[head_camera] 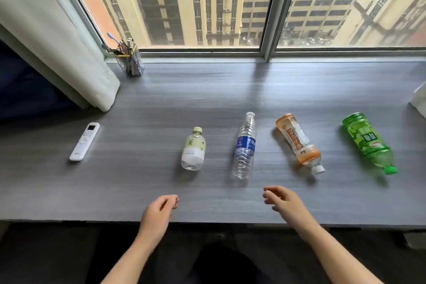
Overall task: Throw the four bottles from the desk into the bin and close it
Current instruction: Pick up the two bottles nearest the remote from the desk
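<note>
Several empty bottles lie in a row on the grey desk point(230, 90): a short one with a pale green label point(193, 150), a clear one with a blue label point(244, 147), an orange-labelled one point(298, 142) and a green one point(366, 142). My left hand point(159, 210) hovers over the desk's front edge, below the short bottle, fingers loosely curled and holding nothing. My right hand point(283, 199) is over the desk in front of the clear bottle, fingers apart and empty. No bin is in view.
A white remote control point(84, 141) lies at the left of the desk. A mesh pen holder point(130, 61) stands at the back left by the window, beside a white curtain point(57, 53). Something white point(419, 101) pokes in at the right edge.
</note>
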The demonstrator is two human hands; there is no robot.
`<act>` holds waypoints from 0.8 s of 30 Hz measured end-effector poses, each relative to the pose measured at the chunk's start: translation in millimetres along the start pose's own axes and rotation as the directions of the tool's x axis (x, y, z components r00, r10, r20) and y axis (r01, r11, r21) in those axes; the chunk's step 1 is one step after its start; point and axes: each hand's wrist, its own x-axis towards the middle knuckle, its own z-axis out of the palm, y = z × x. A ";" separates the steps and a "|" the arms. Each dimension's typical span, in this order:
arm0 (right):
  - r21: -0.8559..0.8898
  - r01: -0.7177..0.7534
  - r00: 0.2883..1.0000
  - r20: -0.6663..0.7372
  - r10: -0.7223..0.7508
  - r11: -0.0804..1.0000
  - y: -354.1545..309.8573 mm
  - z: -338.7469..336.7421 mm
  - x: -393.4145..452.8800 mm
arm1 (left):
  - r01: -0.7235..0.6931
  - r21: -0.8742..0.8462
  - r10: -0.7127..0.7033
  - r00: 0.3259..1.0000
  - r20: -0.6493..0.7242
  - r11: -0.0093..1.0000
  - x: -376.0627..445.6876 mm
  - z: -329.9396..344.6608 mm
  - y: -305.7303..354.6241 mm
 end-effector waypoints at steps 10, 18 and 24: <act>0.021 -0.080 0.984 -0.159 0.083 0.997 -70.0 11.8 110.0 | -0.115 0.442 0.165 0.983 -0.077 0.890 95.5 46.8 68.2; -0.108 -0.244 0.955 -0.198 0.220 0.964 -58.1 35.5 152.8 | 0.041 0.502 0.038 0.989 -0.146 0.864 132.1 72.8 68.0; -0.130 -0.232 0.963 -0.171 0.209 0.964 -53.1 41.1 161.8 | 0.111 0.408 -0.043 0.984 -0.171 0.906 134.9 73.2 67.0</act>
